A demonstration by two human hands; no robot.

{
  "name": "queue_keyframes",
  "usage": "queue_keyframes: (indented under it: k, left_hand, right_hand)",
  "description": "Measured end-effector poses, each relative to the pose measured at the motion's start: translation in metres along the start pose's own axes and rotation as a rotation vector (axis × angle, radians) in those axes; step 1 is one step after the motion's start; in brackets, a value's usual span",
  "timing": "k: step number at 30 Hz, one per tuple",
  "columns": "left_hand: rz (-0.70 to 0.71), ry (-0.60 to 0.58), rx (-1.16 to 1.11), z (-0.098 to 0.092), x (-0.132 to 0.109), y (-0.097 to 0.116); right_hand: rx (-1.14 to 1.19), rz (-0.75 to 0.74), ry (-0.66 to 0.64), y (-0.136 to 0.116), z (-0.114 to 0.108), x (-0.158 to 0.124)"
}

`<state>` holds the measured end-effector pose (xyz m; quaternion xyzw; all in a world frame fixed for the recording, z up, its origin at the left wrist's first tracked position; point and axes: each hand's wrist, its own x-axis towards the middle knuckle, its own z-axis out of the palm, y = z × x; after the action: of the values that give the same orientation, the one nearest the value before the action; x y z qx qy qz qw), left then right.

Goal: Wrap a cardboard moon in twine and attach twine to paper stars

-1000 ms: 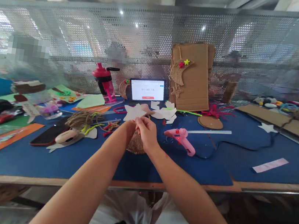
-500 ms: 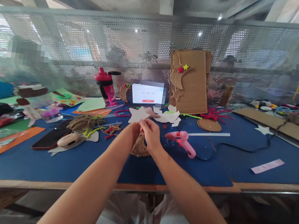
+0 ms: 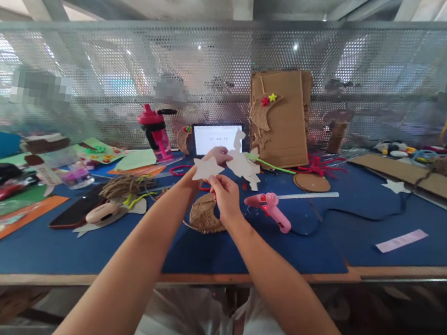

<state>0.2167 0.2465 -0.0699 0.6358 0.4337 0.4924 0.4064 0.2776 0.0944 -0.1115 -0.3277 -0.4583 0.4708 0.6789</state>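
My left hand (image 3: 219, 156) reaches forward, its fingers closed on some jagged white paper scraps (image 3: 244, 166) lifted in front of the lit screen. Nearer to me, my right hand (image 3: 226, 194) pinches a white paper star (image 3: 207, 170) by its lower edge; the star overlaps my left wrist in view. Below it a twine-wrapped crescent (image 3: 203, 214) lies on the blue table, partly covered by my right hand. A small red bit shows beside my right fingers, too small to name. Right of that hand rests a pink glue gun (image 3: 271, 209).
Cardboard (image 3: 282, 120) with a decorated crescent leans at the back beside a tablet (image 3: 217, 140) showing a timer. A pink bottle (image 3: 157, 133), twine (image 3: 127, 187) and a phone (image 3: 78, 208) are to the left. The glue gun's black cord (image 3: 360, 214) runs right, near another white star (image 3: 396, 186).
My left hand has moved up and slightly left, raising the white scraps before the screen. My right hand keeps the star. More of the twine crescent shows.
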Motion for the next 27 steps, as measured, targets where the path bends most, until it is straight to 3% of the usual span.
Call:
queue_keyframes:
  k: [3, 7, 10, 13, 15, 17, 21, 27]
  left_hand:
    - [-0.011, 0.072, 0.023, -0.023, -0.012, 0.001]
    - [0.046, 0.223, -0.037, -0.052, -0.048, 0.000]
    - [0.089, 0.241, -0.048, -0.067, -0.075, 0.000]
    - [0.206, 0.251, 0.256, -0.083, -0.095, 0.005]
    - [0.278, 0.332, 0.516, -0.095, -0.105, 0.009]
    - [0.315, 0.447, 0.617, -0.105, -0.113, 0.011]
    - [0.279, 0.575, 0.372, -0.119, -0.117, 0.006]
    - [0.237, 0.383, -0.164, -0.118, -0.117, -0.012]
  right_hand:
    - [-0.002, 0.001, 0.002, 0.001, 0.000, 0.001]
    - [-0.082, -0.035, 0.004, 0.006, -0.005, 0.005]
    - [-0.167, -0.066, 0.031, 0.010, -0.012, 0.010]
    - [-0.210, -0.069, 0.085, 0.013, -0.018, 0.015]
    - [-0.215, -0.058, 0.101, 0.015, -0.020, 0.016]
    - [-0.225, -0.059, 0.097, 0.016, -0.021, 0.015]
    - [-0.263, -0.090, 0.088, 0.018, -0.020, 0.011]
    - [-0.363, -0.189, 0.114, 0.016, -0.021, 0.011]
